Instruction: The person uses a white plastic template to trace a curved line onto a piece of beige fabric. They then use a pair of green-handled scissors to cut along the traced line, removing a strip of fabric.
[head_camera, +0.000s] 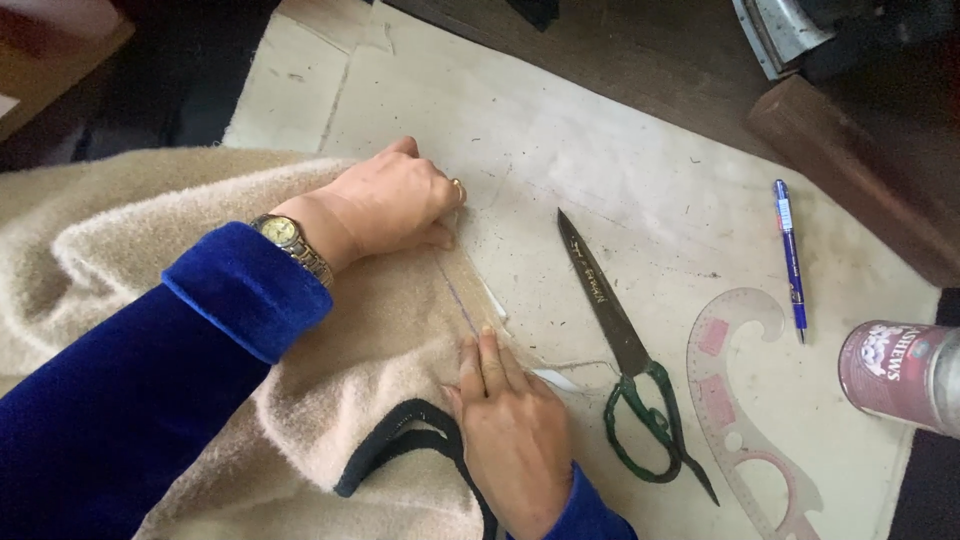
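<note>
Nearest the wearer, the right hand (515, 430) lay flat and unclenched on the thick beige woolly fabric (370, 340), fingers together and extended, pressing the cloth down and grasping nothing. Its fingertips (480, 345) rested at the lower end of a thin drawn line (455, 295) marked along the fabric's edge. A black cord-like strap (400, 440) curled over the cloth just beside that hand's wrist. Both forearms were in deep blue velvet sleeves (150, 390).

Further up, the left hand (395, 205) rested on the same fabric edge at the upper end of the line. Its fingers were curled downward against the cloth; whether they pinched anything could not be determined. A gold-toned metal wristwatch (290, 245) sat on that wrist and a ring (458, 185) on one finger.

The fabric lay bunched over the left half of a pale, stained cloth-covered work surface (620, 160), its marked edge running between the two hands.

To the right of the hands, apart from them, a pair of large tailor's shears with dark blades and green handles (625, 350) lay closed on the surface. Beyond them lay a translucent pinkish plastic curve ruler (735, 400), then a blue ballpoint pen (790, 255). A dark red cylindrical tin (895, 375) lay at the far right edge. A brown wooden block (850, 170) sat at the far corner.
</note>
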